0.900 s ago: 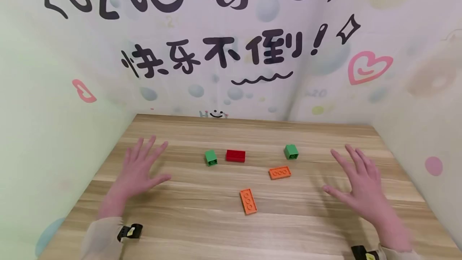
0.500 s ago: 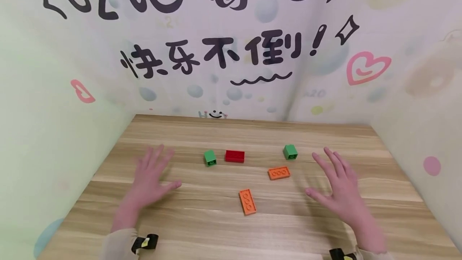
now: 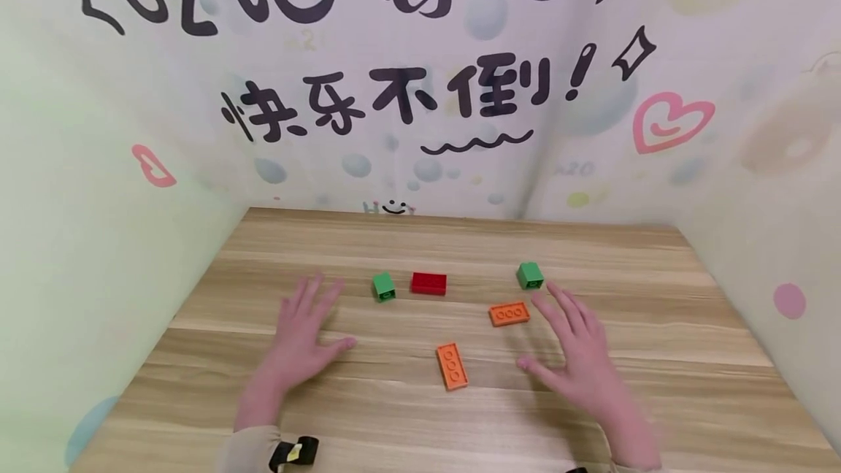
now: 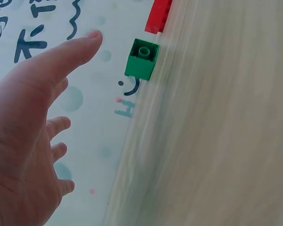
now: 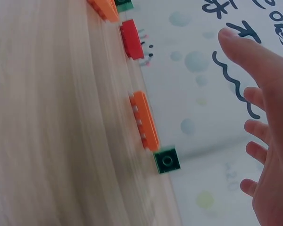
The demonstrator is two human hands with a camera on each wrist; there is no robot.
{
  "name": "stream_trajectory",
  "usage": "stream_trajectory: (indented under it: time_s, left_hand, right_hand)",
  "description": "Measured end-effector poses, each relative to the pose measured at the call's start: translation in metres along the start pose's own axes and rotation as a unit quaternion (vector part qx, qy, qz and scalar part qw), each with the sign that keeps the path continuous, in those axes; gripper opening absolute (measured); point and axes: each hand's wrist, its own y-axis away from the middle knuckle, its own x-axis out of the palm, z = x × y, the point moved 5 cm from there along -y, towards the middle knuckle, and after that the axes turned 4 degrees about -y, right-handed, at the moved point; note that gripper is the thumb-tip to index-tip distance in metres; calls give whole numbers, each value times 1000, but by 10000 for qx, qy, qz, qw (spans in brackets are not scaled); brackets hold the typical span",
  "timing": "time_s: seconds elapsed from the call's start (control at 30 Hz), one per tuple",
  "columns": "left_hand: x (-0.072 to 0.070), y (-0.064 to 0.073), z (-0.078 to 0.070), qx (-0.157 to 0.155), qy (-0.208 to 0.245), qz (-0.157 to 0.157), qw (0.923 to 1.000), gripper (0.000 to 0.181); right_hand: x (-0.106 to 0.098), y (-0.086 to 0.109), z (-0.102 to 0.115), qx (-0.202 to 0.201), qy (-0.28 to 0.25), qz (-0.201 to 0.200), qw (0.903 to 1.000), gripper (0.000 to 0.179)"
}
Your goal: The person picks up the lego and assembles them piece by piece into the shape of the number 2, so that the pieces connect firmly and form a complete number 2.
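Note:
My left hand (image 3: pixel 298 345) hovers over the table's left half, fingers spread and holding nothing. Nearest to it is a green toy brick (image 3: pixel 384 287), its hollow side showing in the left wrist view. Just right of that brick lies a red toy brick (image 3: pixel 429 284). On the right, my right hand (image 3: pixel 578 356) is spread too, its fingertips close to a second green brick (image 3: pixel 530 276) and an orange toy brick (image 3: pixel 509 314) with its hollow underside showing. Another orange brick (image 3: pixel 452 366) lies between the hands, nearer the front, also underside out.
The wood-grain table (image 3: pixel 394 422) meets a printed white backdrop (image 3: pixel 368 166) at its far edge. Similar pale sheets rise along the left and right sides. A black strap (image 3: pixel 293 452) sits at the left wrist.
Both hands have moved inward, the left to the right and the right to the left, each also slightly toward the front. The bricks have stayed in place.

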Motion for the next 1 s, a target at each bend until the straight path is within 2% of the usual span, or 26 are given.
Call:
stream_trajectory:
  time_s: [0.23, 0.4, 0.67, 1.0]
  left_hand:
    - [12, 3, -17, 6, 29, -16, 10000, 95]
    - [17, 4, -23, 8, 30, 35, 10000, 96]
    - [19, 4, -25, 68, 199, 73, 9998, 95]
    - [17, -9, -26, 38, 489, 217, 9986, 91]
  right_hand:
    - [24, -8, 21, -112, -188, 184, 9996, 98]
    - [36, -13, 31, -55, -322, 351, 9989, 101]
    - [53, -15, 40, -103, -337, 800, 9962, 101]
    - [71, -15, 51, -228, -422, 1319, 9901, 100]
